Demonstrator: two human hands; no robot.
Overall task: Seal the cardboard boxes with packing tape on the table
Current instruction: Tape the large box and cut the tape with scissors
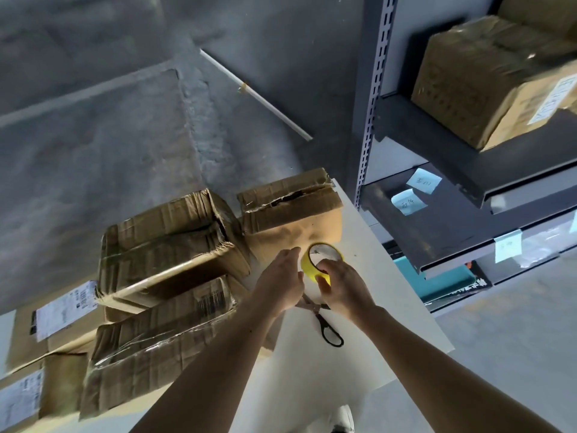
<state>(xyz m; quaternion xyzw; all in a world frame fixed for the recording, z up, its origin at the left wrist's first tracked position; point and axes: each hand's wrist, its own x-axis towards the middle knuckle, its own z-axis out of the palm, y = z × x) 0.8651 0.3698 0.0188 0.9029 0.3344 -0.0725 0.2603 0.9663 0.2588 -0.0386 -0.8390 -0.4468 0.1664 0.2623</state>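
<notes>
Ok, status: tape (309, 267) is a yellow roll, held up on edge just above the table (381, 310), right in front of the far box (290, 210). Right hand (345, 287) grips it, with fingers hooked into the core and thumb on the outer face. Left hand (281, 278) has its fingertips at the roll's left edge. Can't tell if it's pinching a tape end or just touching.

Far box's top seam is gapped, flaps not flush. Big box (168, 245) sits just left of it, touching or nearly. Near box (159, 339) is in front of that one and has clear tape across it, crumpled. Labelled boxes (56, 310) are at the left edge, partly cut off.

Scissors (327, 326) lie flat on the table below the hands, black handles toward the camera, blades under the wrists. Shelf (437, 214) stands right of the table with a box (493, 82) on an upper level.
</notes>
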